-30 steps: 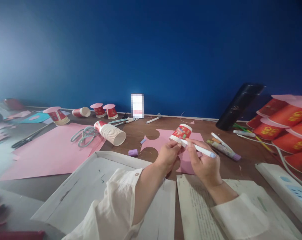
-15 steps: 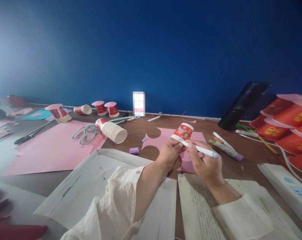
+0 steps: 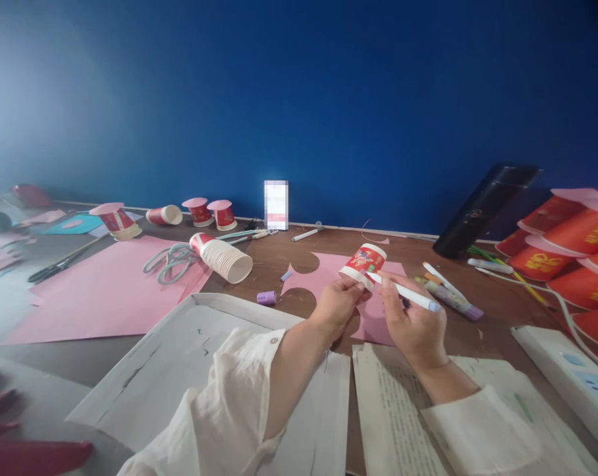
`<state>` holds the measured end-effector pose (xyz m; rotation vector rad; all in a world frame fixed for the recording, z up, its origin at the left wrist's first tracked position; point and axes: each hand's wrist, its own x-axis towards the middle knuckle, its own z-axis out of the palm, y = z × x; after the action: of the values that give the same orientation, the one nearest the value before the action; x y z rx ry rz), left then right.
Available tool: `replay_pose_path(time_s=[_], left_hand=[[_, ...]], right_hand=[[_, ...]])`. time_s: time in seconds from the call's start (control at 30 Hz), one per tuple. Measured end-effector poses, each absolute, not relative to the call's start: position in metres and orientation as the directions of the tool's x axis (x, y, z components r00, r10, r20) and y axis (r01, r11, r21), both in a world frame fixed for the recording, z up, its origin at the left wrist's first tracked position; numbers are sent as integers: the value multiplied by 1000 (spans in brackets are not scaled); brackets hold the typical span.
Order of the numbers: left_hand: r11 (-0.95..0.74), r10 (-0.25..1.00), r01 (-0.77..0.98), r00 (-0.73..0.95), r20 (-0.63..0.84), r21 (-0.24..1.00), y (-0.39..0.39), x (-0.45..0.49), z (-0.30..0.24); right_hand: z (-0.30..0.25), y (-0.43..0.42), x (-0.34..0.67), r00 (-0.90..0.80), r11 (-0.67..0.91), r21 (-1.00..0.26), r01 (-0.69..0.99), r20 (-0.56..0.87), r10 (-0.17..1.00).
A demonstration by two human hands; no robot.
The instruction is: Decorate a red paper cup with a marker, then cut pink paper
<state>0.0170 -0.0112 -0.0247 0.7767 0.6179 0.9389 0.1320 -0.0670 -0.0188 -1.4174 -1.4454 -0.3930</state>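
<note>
Tilted in front of me is a red paper cup [image 3: 362, 260] with a white rim, and my left hand [image 3: 339, 303] is closed on its near edge. In my right hand [image 3: 413, 324] is a white marker [image 3: 406, 292] with a pale blue end, its tip at the cup's side. Whether the tip touches the cup I cannot tell. Beneath both hands lies a pink sheet [image 3: 323, 272] with round cut-outs. A purple cap [image 3: 266, 298] and a small lilac piece [image 3: 285, 276] rest left of my left hand.
Stacked paper cups [image 3: 225, 259] lie beside a pale cord [image 3: 172, 263] on pink paper [image 3: 105, 297]. Red cups with pink discs [image 3: 566, 254] are piled at right, near a black cylinder [image 3: 482, 211]. A power strip [image 3: 569, 370], papers [image 3: 398, 410] and a white tray-like sheet [image 3: 160, 370] are close by.
My right hand and the marker have shifted slightly right, with the tip now a little higher on the cup. The cup has tilted slightly in my left hand.
</note>
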Motion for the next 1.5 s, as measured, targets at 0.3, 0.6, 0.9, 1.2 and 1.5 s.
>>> replay_pose_path(time_s=[0.3,0.6,0.9,1.2,1.5], left_hand=[[357,886,-431,437,-154,829,-10,16,-28],[366,875,-464,466,-129,806,-10,18,-29],[395,873,-373,438,-216,840,-9,16,-27],[363,879,-423,450,-155,830,-9,18,-30],[370,864,-367,473,-171,853,-9,18,-30]], right_hand=[[-19,-70,132,181,314,-448,837,769,613],[-18,-68,133,223,259,-435,863,786,576],[-17,-70,132,203,278,-449,849,764,613],[-15,-70,128,208,291,-449,845,776,595],[-16,-68,136,273,199,-451,870,776,568]])
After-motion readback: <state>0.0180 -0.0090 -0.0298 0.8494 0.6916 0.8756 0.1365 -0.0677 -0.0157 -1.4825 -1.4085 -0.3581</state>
